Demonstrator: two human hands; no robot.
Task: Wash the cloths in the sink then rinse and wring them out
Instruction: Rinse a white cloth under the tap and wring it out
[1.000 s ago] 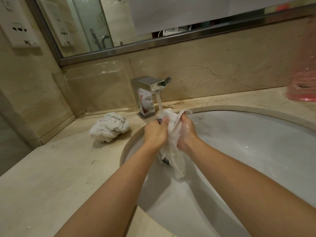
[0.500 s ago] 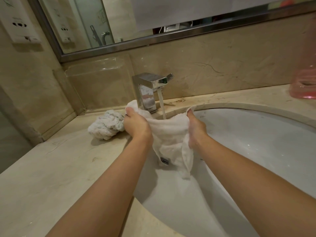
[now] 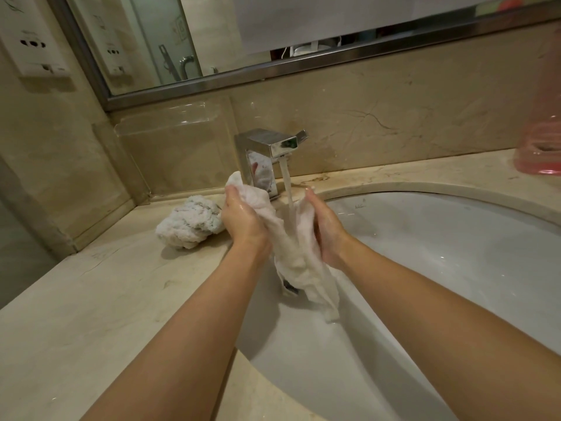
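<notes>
Setting: marble bench (image 3: 100, 302) with a white oval sink (image 3: 455, 268) set into it; a mirror (image 3: 188, 34) runs along the far wall.
Faucet: square chrome faucet (image 3: 267, 159) at the far rim of the sink, with a thin stream of water (image 3: 288, 192) running from it.
Cloth in hand: you hold a thin white cloth (image 3: 300, 259) over the sink's left part, directly under the stream; its tail hangs toward the basin.
Left hand: your left hand (image 3: 243, 220) is curled round the cloth's upper left corner, bunched near the faucet.
Right hand: your right hand (image 3: 326, 229) lies along the cloth's right edge; how far its fingers wrap round the fabric I cannot tell.
Second cloth: a balled white towel (image 3: 189, 226) sits on the bench just left of the sink, apart from both hands.
Handling, judged: soaked and limp, no stiffness; likely heavier than it looks, and slick where wet. It will sag and stretch wherever it is unsupported.
Where to hold, judged: gather it into a bunch and take the two ends for wringing; a loose corner pinch may slip.
Hidden: your palms and most fingertips face away. A small dark tag (image 3: 290, 288) shows on the cloth's lower fold; its print is unreadable.
Cut off: a pink container (image 3: 540, 144) at far right leaves the view.
Unclear: soap on the cloth, and the drain, cannot be made out.
</notes>
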